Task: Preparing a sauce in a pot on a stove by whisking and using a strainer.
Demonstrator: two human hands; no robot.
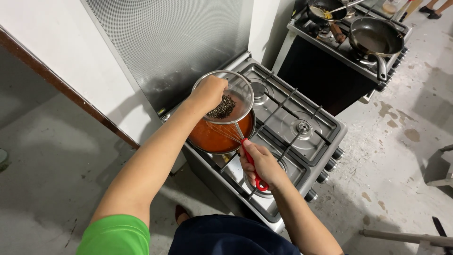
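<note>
**Straining over the pot: liquid through, dregs left in the mesh**

My right hand (262, 163) is closed in a full fist around the red handle (252, 165) of a wire-mesh strainer (225, 97), fingers wrapped over the top, holding it out level. My left hand (208, 92) reaches into the strainer from the far side, fingers curled together and pressed down onto a dark clump of spent leaves or spices (222, 107) lying in the mesh bowl. Whether the fingertips pinch the clump or only push on it, I cannot tell; the back of my hand hides them.

The strainer sits directly above a steel pot (217, 137), its rim just over the pot's edge. The pot holds an orange-red liquid, filling it well up the wall. I judge the straining to be nearly done: the liquid is already in the pot, nothing visibly streams through the mesh, and what remains is squeezing out the wet clump and setting the strainer aside.

The pot stands on the near-left burner of a grey gas stove (302, 141); the other burners are bare. Behind it, a perforated metal panel (165, 42) lines the wall. Farther off, a second stove (339, 56) carries a dark frying pan (375, 40) and a smaller pan with yellow food (325, 10). The concrete floor (401, 141) around is stained.
</note>
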